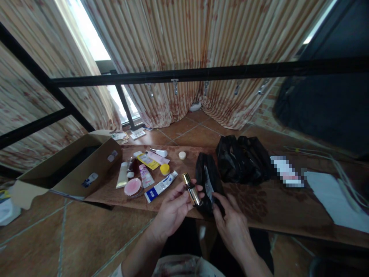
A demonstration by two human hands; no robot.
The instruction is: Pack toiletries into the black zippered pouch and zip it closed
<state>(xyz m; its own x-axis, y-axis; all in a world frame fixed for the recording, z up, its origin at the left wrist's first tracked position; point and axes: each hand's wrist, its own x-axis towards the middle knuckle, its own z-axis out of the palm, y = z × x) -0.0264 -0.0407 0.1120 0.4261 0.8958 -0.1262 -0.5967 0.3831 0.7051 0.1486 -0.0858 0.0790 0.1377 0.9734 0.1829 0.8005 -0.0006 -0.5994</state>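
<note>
My left hand [173,209] is closed around a small gold and dark tube [191,189], like a lipstick, held upright just left of an open black pouch [208,179]. My right hand [230,221] grips the near edge of that pouch, its fingers curled on the rim. The pouch stands on a brown wooden table [259,207]. Left of my hands lie several cosmetics: a white and blue tube [160,186], a round pink compact [133,187], a pink tube [146,176], a yellow tube [148,160] and a yellow-capped jar [165,169].
An open cardboard box [72,169] sits at the table's left end. Black bags [245,158] lie behind the pouch, with white paper [334,198] and cables at the right. A black metal rail [201,72] crosses above, with curtains [178,46] behind. The floor is tiled.
</note>
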